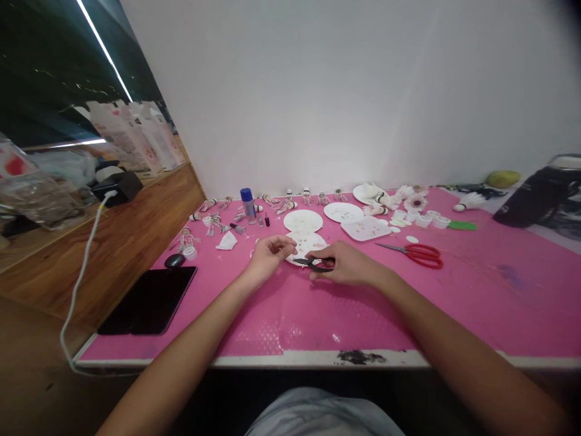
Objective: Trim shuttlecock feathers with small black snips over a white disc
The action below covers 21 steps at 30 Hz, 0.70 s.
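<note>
My right hand grips a small black-handled pair of pliers, whose tip points left over a white paper plate. My left hand rests just left of that plate, its fingers curled and its fingertips near the plate's rim. I see nothing held in those fingers, though something tiny could be hidden. Two more white paper plates lie just beyond, and the plates carry small scattered bits.
A pink mat covers the table. On it are red-handled scissors, a blue-capped can, several small wire figures, a black tablet, a computer mouse and a shuttlecock.
</note>
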Tool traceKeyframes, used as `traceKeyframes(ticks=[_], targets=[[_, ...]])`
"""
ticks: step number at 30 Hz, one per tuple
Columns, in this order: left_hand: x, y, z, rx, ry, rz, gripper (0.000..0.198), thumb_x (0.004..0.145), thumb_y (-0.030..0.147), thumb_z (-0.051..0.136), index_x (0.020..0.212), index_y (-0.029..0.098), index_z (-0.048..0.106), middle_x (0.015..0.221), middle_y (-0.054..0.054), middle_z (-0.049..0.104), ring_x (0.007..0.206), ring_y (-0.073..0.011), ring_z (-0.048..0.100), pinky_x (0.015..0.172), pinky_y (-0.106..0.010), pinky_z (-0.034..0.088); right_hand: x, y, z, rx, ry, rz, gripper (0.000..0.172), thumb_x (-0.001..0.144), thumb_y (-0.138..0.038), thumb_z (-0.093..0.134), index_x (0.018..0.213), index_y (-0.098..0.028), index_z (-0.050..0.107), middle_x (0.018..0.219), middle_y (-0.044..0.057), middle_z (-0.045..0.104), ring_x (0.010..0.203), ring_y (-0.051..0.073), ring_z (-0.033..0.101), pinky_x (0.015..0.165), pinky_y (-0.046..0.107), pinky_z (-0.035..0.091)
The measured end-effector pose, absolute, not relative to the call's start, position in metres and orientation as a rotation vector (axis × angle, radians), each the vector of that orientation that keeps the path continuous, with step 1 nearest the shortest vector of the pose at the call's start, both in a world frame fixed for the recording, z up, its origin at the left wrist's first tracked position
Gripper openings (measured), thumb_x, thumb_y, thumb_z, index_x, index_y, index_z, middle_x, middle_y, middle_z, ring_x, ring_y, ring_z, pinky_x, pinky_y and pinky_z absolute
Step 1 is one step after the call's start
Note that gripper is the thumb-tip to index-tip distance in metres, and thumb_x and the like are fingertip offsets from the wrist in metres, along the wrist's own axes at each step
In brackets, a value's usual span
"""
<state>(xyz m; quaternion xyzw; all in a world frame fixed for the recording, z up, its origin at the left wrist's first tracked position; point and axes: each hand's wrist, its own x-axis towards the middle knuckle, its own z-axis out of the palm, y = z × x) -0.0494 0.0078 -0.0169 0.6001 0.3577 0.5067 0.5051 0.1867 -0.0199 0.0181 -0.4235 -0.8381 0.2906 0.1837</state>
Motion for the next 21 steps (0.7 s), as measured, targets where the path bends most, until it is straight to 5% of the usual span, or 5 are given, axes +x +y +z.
traceKeyframes(ticks=[9, 21], targets=[[-0.0493, 0.0059, -0.0145, 1.632, 0.931, 1.281, 0.027, 0.078, 0.043, 0.084, 0.085, 0.018, 0.079, 0.088, -0.008, 0.078, 0.079, -0.0187, 0.068, 0.074, -0.03, 0.05, 0.186, -0.0214, 0.0212, -1.249, -2.359, 0.768, 0.049, 0.085, -0.058, 0.071, 0.114, -0.018, 0.08, 0.084, 0.005, 0.075, 0.07, 0.018, 0.058, 0.065, 0.027, 0.038], [-0.0527, 0.0088, -0.0162, 1.283, 0.877, 1.249, 0.044, 0.065, 0.051, 0.093, 0.085, 0.015, 0.078, 0.084, -0.007, 0.076, 0.076, -0.0174, 0.068, 0.077, -0.03, 0.052, 0.1838, -0.0219, 0.0183, -1.261, -2.289, 0.785, 0.069, 0.081, -0.064, 0.073, 0.13, -0.016, 0.075, 0.075, 0.001, 0.063, 0.065, 0.015, 0.046, 0.062, 0.027, 0.033]])
